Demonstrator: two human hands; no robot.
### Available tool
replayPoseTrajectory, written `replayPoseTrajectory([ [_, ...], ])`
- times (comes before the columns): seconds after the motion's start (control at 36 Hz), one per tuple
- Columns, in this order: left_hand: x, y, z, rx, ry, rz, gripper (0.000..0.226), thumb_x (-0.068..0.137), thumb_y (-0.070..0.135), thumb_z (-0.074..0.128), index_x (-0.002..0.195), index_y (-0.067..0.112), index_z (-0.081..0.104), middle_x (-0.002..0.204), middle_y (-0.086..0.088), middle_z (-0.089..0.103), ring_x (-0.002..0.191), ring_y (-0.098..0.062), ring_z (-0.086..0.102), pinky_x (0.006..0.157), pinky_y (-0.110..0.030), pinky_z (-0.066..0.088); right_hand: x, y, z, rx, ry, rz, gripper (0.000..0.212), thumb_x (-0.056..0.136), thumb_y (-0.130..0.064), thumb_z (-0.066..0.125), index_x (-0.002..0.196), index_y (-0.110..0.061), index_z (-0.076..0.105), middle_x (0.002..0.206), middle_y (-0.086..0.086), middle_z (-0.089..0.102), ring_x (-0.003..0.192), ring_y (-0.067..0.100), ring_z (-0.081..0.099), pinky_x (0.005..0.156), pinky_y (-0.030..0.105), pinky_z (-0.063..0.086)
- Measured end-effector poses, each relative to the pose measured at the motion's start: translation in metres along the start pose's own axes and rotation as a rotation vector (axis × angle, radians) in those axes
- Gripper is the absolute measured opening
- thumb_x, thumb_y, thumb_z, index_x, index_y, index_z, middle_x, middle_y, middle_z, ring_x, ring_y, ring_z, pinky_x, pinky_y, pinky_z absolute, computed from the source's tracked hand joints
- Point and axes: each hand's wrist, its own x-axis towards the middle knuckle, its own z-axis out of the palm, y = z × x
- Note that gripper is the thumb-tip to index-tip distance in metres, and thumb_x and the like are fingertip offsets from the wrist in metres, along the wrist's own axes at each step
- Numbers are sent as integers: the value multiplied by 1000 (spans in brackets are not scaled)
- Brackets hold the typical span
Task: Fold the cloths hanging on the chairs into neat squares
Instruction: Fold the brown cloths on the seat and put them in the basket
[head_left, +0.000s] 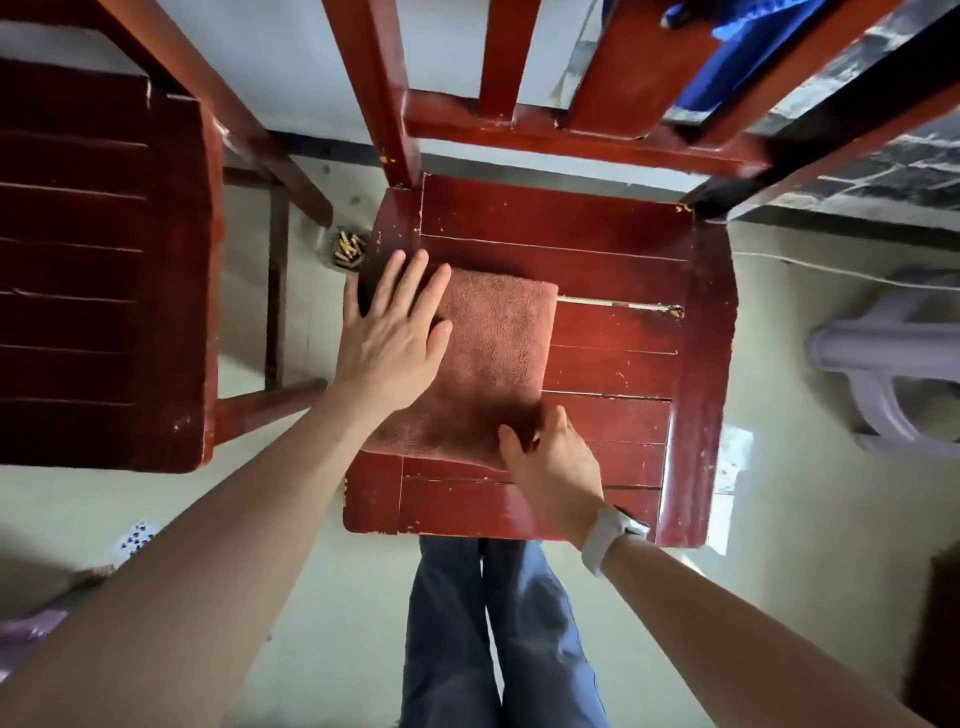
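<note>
The chair (613, 332) that carries the work fills the middle of the view; its slatted seat serves as the folding surface. A second chair (98, 260) stands at 9 o'clock, well apart from the work. A blue cloth (727, 57) hangs over the backrest at 1 o'clock and appears not yet folded.

The red cloth (488, 358) lies flat on the left half of the seat, already folded into a compact rectangle, slightly longer than wide. Its far edge points to 12 o'clock, its near edge to 6 o'clock.

The left hand (395, 332) rests on the cloth's 10 o'clock corner with fingers straight and spread, partly overhanging onto the seat. It grips nothing; it presses flat. The right hand (550, 457) sits at the cloth's 5 o'clock corner. Its fingers curl at the cloth's edge, the thumb lying on top; they appear to pinch that corner, though the underside is hidden.

Step in hand, as judged: squaring and flattening the fold.

1. Keep the left palm flat as an anchor so the layers do not slip.
2. Draw the 5 o'clock corner outward with the right hand until the right edge lies straight.
3. Check that the layers align at all corners.
4. If a square is required, one further fold from 6 o'clock to 12 o'clock is probably needed
</note>
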Motion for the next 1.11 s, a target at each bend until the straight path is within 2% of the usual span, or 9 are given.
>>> replayPoseTrajectory([
  [0.17,4,1,-15,0,157,-143,37,84,28,50,118,12,54,109,-15,59,105,-35,52,98,-50,33,13,-2,-41,142,72,-23,23,85,-30,53,98,-14,42,81,4,58,81,32,60,72,38,50],
  [0.31,-15,5,-12,-87,-18,-234,35,85,29,56,116,14,57,103,-8,65,98,-29,60,89,-43,41,53,10,-100,303,496,-178,32,88,-24,52,117,-10,49,107,9,61,97,28,58,84,40,49],
  [0.5,-14,33,-13,-225,228,-193,48,89,20,51,135,8,41,136,-15,45,123,-30,45,95,-46,40,60,18,-89,-170,520,-302,59,90,-31,19,145,-11,20,154,11,19,143,25,14,116,45,6],
  [0.61,-1,53,-5,-67,111,105,58,93,32,37,144,9,21,154,-9,14,141,-26,19,107,-49,28,59,30,-62,-357,390,-303,62,90,-33,16,145,-6,16,155,12,12,144,25,8,115,51,5],
  [0.69,7,52,13,23,-31,119,60,96,41,24,146,12,6,153,1,-8,142,-19,-1,114,-52,15,65,41,-52,-406,319,-255,63,91,-38,13,147,-10,9,156,9,5,144,23,2,115,52,5],
  [0.75,8,52,15,7,-14,103,60,95,41,23,146,11,14,155,-1,1,143,-22,6,112,-53,15,67,42,-53,-318,305,-283,59,93,-37,14,147,-13,9,156,6,1,144,19,-3,115,46,2],
  [0.83,9,57,9,-170,107,88,48,95,28,33,138,6,37,151,-8,27,140,-26,23,109,-49,26,62,39,-62,-46,400,-276,48,96,-27,30,142,-11,29,154,8,19,143,22,12,116,38,13],
  [0.94,18,62,-1,-367,194,-124,50,95,22,44,141,6,30,147,-13,32,134,-28,34,103,-43,34,62,42,-67,175,482,-16,37,94,-21,44,129,-9,45,127,12,49,118,29,40,97,27,27],
  [1.11,37,52,0,-312,99,-239,41,95,25,45,126,-1,50,129,-24,44,116,-40,39,95,-45,35,69,31,-64,402,345,235,33,90,-24,52,115,-2,50,117,17,56,112,34,49,98,41,39],
])
